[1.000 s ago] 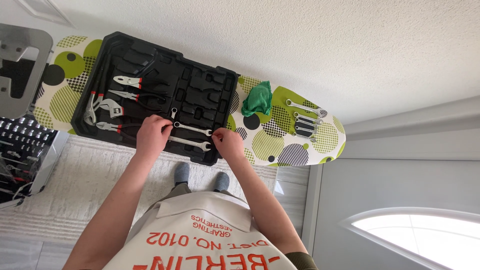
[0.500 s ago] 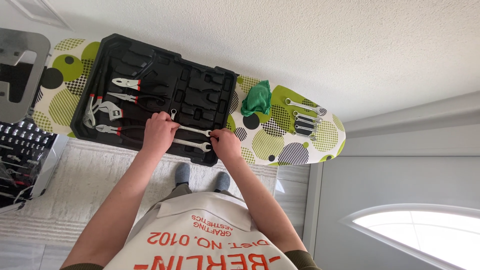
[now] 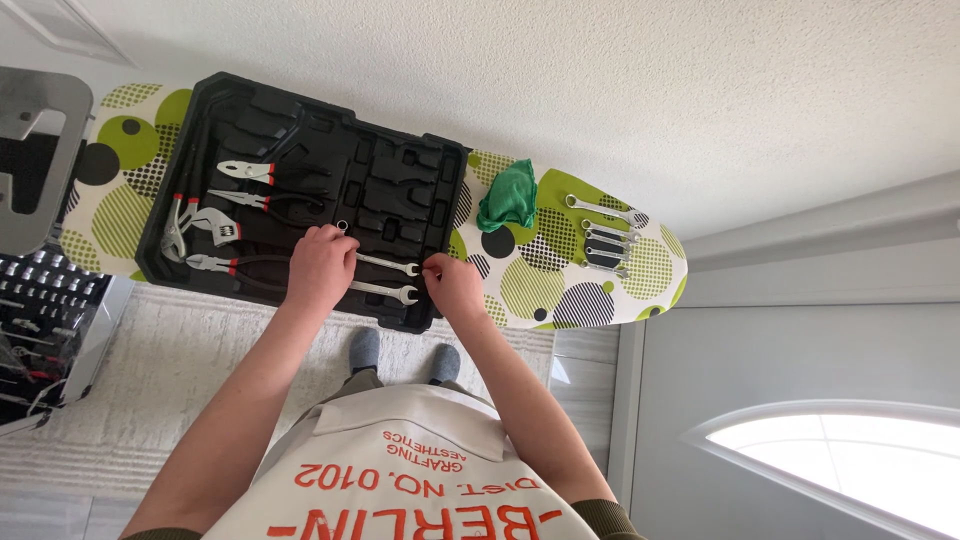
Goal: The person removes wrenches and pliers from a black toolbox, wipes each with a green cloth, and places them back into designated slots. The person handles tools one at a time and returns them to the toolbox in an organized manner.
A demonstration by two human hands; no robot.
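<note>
Slid a little toward 3 o'clock since a second ago: left hand (image 3: pixel 320 265), now lying over the 9 o'clock end of the thin silver metal wrench (image 3: pixel 388 264). Looks like a push to seat that wrench down in its slot, flat and almost in place. Hardly moved at all: right hand (image 3: pixel 452 287), still at the 3 o'clock end of the same wrench.

Left hand: fingers curled down and close together, pressing on the wrench and the black plastic tool case (image 3: pixel 390 190). Hard to tell if gripping or only pushing, with the end of the wrench hidden under the fingers.

Right hand: fingertips pinched together on the open-mouth end of the wrench, rest of the hand resting on the case edge.

Place of the wrench: in the case, near the 5 o'clock corner, between the two hands. Just beside it at 6 o'clock, a second, longer silver wrench (image 3: pixel 384 291), lying loose from both hands.

Also in the case, toward 9 o'clock: red-and-black handled pliers (image 3: pixel 262 173) in a row. At 3 o'clock of the case, on the green-spotted ironing board (image 3: pixel 655 270): a crumpled green cloth (image 3: pixel 508 200), and farther out a small row of silver wrenches (image 3: pixel 603 240).
</note>
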